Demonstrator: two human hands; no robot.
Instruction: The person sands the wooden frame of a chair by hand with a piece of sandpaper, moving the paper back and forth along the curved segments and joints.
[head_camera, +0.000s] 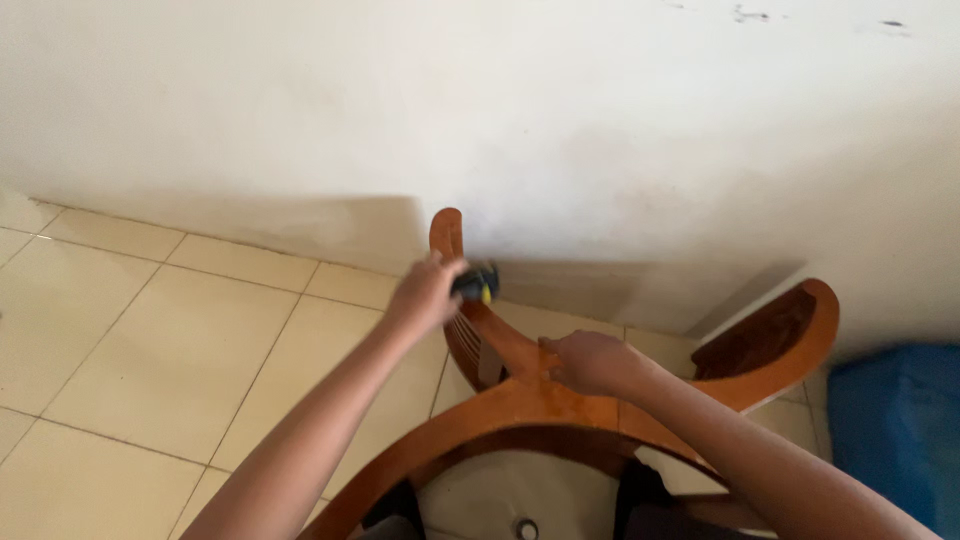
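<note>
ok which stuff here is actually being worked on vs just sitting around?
In use:
- left hand gripping a dark tool with yellow trim
- right hand pressed on the wooden chair frame

Just there:
- blue object at right
- tiled floor
- white wall

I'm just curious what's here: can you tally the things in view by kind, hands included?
Hands: 2 (left hand, right hand)
Small dark tool with a yellow band, held in the left hand: 1
Wooden chair, which the right hand rests on: 1
Blue thing at the right edge, kind unclear: 1
Total: 5
</note>
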